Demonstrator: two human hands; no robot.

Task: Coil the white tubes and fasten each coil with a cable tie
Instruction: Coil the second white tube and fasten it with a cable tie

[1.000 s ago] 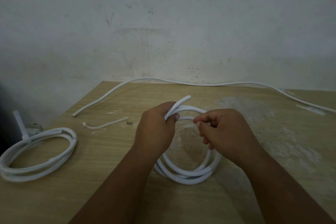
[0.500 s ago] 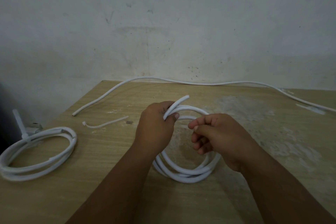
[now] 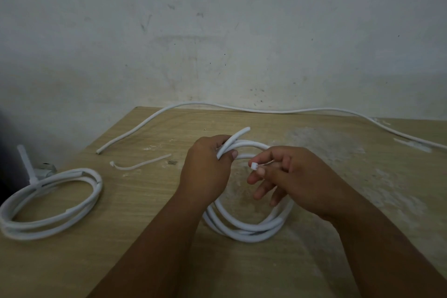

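Note:
A coil of white tube [image 3: 244,230] stands tilted on the wooden table [image 3: 145,249] in the middle. My left hand [image 3: 205,172] grips the gathered loops at the coil's top, with one tube end sticking up past my fingers. My right hand [image 3: 290,179] pinches a white cable tie [image 3: 254,166] by its small square head, just right of the left hand. A second coil [image 3: 50,203] lies flat at the left, fastened with a cable tie whose tail [image 3: 25,159] points up.
A long uncoiled white tube [image 3: 266,110] runs along the table's back edge by the wall, its end near the left. A loose cable tie [image 3: 140,164] lies behind the left hand. A small metal object [image 3: 46,168] sits at the table's left edge.
My right hand has opened its lower fingers and shifted slightly down and right; the cable tie's head now shows at its fingertips. The left hand keeps its grip on the coil.

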